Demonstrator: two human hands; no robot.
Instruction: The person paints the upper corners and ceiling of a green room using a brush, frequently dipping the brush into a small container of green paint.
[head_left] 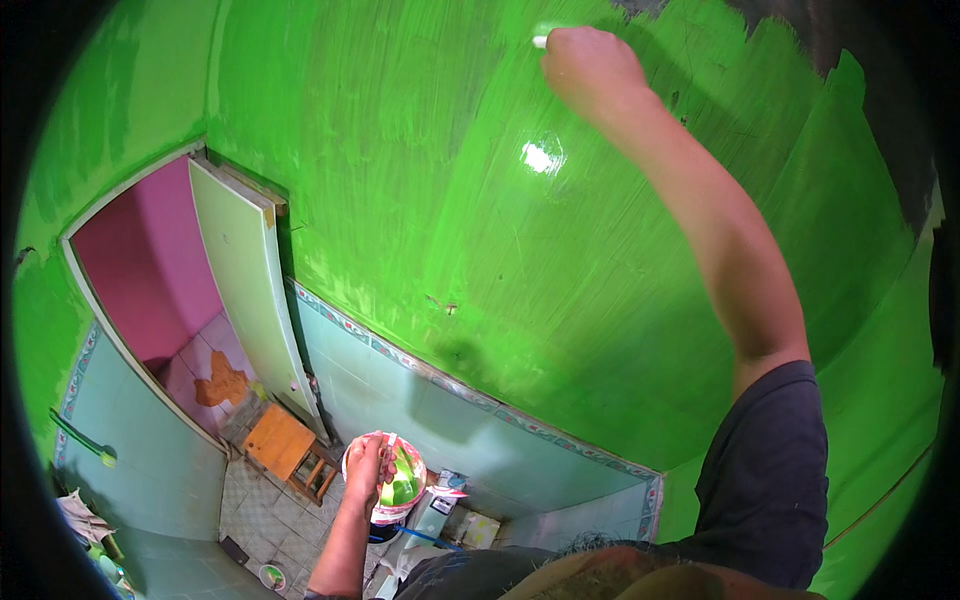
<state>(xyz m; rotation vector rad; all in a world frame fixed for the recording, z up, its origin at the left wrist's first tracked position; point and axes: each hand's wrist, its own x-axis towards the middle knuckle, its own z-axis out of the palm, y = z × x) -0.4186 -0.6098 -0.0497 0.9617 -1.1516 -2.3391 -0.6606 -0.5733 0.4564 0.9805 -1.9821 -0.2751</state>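
The right hand grips a brush high on the green wall; well below, the left hand holds a paint bucket, which could tip and spill.

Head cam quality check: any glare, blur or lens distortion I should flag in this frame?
Head view: a bright glare spot on the wet green wall below the right hand; strong fisheye bending at the door frame and tile border; black vignette around the rim; left hand and paint bucket slightly soft; colours heavily saturated green.
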